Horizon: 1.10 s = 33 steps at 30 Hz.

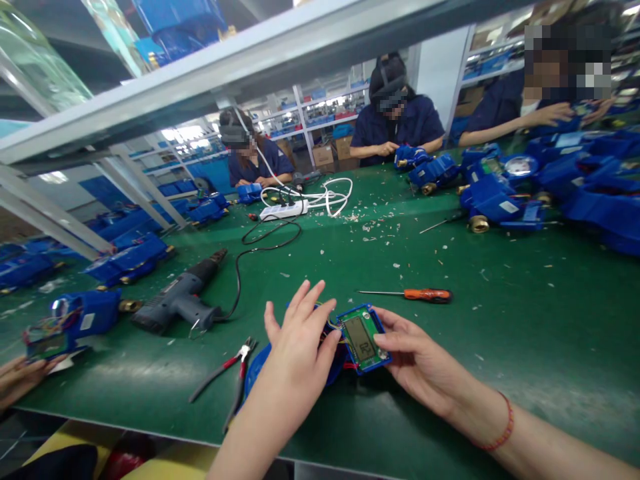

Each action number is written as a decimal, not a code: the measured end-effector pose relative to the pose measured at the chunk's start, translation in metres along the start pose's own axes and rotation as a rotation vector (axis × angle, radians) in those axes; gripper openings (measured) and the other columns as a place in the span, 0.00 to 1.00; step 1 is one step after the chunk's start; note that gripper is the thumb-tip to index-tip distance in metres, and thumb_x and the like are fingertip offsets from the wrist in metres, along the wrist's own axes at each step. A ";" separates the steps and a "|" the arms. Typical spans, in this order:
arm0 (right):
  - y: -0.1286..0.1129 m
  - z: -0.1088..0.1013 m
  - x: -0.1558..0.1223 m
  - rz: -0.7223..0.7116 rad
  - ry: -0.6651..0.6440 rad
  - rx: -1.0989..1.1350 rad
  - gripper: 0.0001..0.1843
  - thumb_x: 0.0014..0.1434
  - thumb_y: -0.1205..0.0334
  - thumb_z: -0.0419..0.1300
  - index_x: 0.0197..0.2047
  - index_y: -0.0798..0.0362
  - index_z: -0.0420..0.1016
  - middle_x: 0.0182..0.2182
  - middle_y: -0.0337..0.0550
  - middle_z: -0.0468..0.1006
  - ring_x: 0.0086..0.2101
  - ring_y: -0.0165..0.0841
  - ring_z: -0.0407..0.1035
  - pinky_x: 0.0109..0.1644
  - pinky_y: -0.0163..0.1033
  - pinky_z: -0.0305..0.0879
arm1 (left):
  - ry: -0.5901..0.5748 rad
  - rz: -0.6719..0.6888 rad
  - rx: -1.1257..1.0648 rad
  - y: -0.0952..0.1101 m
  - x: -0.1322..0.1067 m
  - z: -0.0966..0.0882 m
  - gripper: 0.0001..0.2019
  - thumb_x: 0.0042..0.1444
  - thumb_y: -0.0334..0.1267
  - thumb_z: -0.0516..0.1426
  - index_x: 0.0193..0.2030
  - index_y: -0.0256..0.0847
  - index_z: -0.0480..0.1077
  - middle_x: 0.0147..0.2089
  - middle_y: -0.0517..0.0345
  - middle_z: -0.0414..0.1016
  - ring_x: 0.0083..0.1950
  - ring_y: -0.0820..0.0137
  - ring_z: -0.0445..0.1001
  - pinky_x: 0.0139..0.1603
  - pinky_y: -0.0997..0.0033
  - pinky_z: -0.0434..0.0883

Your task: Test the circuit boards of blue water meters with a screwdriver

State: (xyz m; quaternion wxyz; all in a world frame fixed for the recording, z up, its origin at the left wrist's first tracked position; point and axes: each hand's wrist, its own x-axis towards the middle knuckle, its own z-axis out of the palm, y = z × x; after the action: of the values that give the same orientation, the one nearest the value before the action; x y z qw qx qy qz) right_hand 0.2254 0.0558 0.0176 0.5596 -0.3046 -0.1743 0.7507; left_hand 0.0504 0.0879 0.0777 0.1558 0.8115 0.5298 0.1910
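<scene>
My right hand (pixel 417 353) grips a small blue-framed circuit board with an LCD display (pixel 361 338), thumb on its right edge. Thin coloured wires run from the board's left side toward a blue meter housing (pixel 257 370), which lies mostly hidden beneath my left hand. Over that housing, my left hand (pixel 303 337) has its fingers stretched and spread, its thumb close to the board's left edge. I see nothing held in it. Red-handled cutting pliers (pixel 243 360) lie open just left of the housing. Beyond the board rests an orange screwdriver (pixel 427 295).
A heat gun (pixel 175 300) lies at left, its black cord reaching toward a white power strip (pixel 284 210). Blue meters (pixel 493 197) crowd the right. At far left, another person's hand (pixel 23 380) holds a wired board. Several co-workers sit opposite; a metal shelf (pixel 210 67) crosses overhead.
</scene>
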 end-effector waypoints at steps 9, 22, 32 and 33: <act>-0.001 -0.003 0.003 -0.006 -0.020 0.033 0.30 0.41 0.67 0.75 0.48 0.55 0.73 0.47 0.45 0.75 0.40 0.32 0.71 0.47 0.37 0.69 | -0.112 -0.084 -0.037 -0.001 0.013 -0.005 0.08 0.55 0.31 0.57 0.31 0.48 0.75 0.49 0.58 0.80 0.61 0.55 0.69 0.67 0.32 0.39; 0.000 0.008 0.000 0.006 -0.078 -0.041 0.29 0.48 0.62 0.74 0.52 0.55 0.71 0.49 0.47 0.74 0.40 0.32 0.71 0.43 0.35 0.70 | -0.126 -0.081 -0.421 -0.004 0.008 -0.011 0.12 0.58 0.45 0.52 0.28 0.43 0.68 0.53 0.48 0.75 0.53 0.56 0.72 0.59 0.51 0.63; -0.003 0.006 -0.002 -0.057 -0.015 -0.079 0.34 0.44 0.61 0.76 0.53 0.56 0.71 0.48 0.46 0.75 0.40 0.30 0.71 0.43 0.34 0.72 | 0.001 -0.031 -0.387 -0.004 0.009 -0.002 0.10 0.55 0.39 0.56 0.24 0.41 0.68 0.44 0.51 0.78 0.47 0.58 0.73 0.52 0.53 0.64; -0.003 0.006 -0.002 -0.084 0.003 -0.085 0.36 0.43 0.62 0.77 0.54 0.55 0.70 0.48 0.45 0.75 0.41 0.30 0.71 0.43 0.34 0.72 | 0.036 -0.023 -0.360 -0.003 0.009 0.000 0.10 0.55 0.39 0.55 0.24 0.42 0.69 0.43 0.51 0.79 0.47 0.58 0.73 0.53 0.52 0.64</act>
State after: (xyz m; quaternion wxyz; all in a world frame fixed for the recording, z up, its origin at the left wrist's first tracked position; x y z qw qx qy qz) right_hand 0.2239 0.0551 0.0244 0.5777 -0.3218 -0.2178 0.7179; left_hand 0.0511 0.0970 0.0775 0.2915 0.7608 0.4990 0.2954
